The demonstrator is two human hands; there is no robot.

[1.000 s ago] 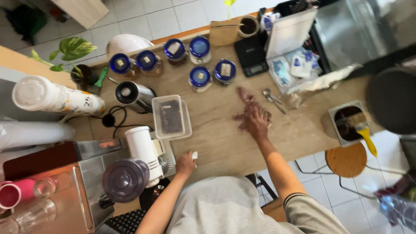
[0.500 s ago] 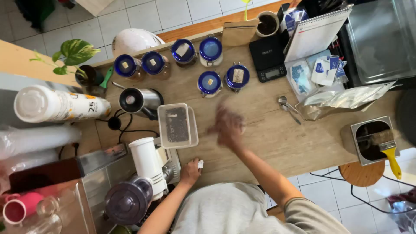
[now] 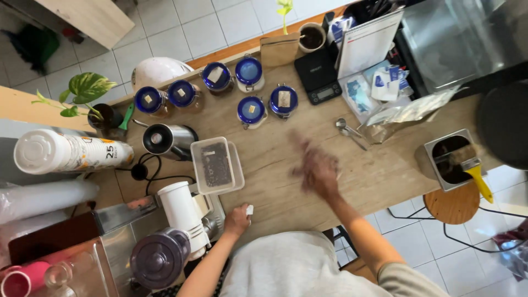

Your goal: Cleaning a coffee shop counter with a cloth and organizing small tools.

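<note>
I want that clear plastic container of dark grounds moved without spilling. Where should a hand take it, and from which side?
Grip the clear plastic container by its two long side walls, coming from above. It sits open and lidless, so it must stay level. The steel kettle crowds its left side and the grinder its near end, so a top approach looks clearest.

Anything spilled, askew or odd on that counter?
No spill shows. Oddities: a stack of paper cups lies on its side at the left, and a yellow-handled brush rests tilted across the square metal bin. The right hand is motion-blurred, so anything under it can't be judged.
</note>
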